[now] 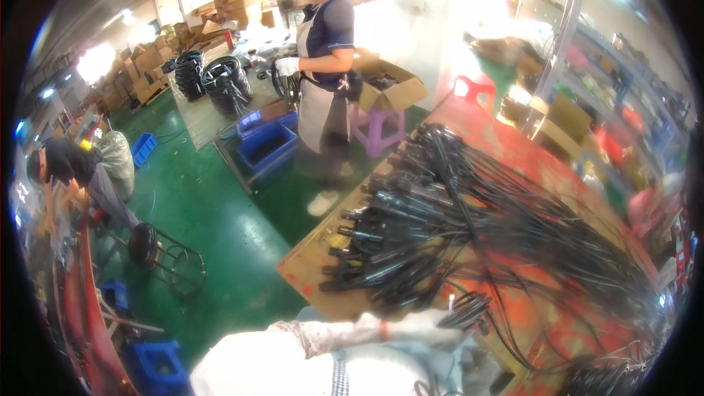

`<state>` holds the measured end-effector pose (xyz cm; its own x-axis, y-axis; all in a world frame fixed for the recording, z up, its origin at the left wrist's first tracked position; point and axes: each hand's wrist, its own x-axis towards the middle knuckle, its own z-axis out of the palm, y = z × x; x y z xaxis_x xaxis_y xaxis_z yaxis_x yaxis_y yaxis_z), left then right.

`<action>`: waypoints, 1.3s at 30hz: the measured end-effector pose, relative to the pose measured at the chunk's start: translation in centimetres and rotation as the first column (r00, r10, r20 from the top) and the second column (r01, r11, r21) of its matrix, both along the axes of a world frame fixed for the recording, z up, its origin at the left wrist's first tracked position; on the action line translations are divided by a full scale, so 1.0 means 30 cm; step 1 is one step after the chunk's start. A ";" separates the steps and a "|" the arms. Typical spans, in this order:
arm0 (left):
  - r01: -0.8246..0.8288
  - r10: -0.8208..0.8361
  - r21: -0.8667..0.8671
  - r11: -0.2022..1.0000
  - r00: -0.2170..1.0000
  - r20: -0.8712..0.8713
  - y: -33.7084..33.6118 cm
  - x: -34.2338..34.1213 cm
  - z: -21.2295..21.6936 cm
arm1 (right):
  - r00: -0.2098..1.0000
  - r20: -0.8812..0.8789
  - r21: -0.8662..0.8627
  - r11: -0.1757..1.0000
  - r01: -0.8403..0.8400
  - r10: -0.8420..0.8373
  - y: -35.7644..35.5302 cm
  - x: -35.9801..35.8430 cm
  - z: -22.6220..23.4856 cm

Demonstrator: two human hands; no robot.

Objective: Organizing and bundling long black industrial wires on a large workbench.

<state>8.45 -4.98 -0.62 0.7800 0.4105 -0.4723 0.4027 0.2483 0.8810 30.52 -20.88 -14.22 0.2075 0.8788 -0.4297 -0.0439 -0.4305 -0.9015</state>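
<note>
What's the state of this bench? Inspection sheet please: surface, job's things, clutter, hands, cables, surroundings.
Surface: red worktable, paint worn, cardboard sheet at its near left corner.
Job's things: black cables with plug ends fanned out across the table.
Clutter: nothing seen beyond the cables.
Hands: left hand gloved, closed on a small cable bundle; right hand not in view.
Cables: leads trail right in a dense tangle, some over the far edge.
Surroundings: green floor, blue crates, black cable coils, stacked boxes, purple stool, shelving; one person standing, another bent over at left.
</note>
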 end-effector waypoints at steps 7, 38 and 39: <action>-0.157 0.150 0.398 0.904 0.988 0.048 -0.037 0.055 -0.158 | 0.287 0.830 0.557 0.729 -0.397 -0.478 0.140 -0.116 0.265; -0.024 0.151 0.451 0.892 0.957 -0.247 -0.015 0.097 -0.156 | 0.763 0.645 0.334 0.911 -0.242 -0.034 0.309 -0.207 0.320; -0.038 0.167 0.472 0.881 0.958 -0.234 -0.016 0.093 -0.163 | 0.763 0.646 0.336 0.909 -0.245 -0.033 0.313 -0.214 0.322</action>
<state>11.24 -5.47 -5.51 0.5969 0.7012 -0.3900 0.6270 -0.1044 0.7720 24.11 -11.48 -4.56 0.2003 0.9704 0.1349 0.6116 -0.0163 -0.7910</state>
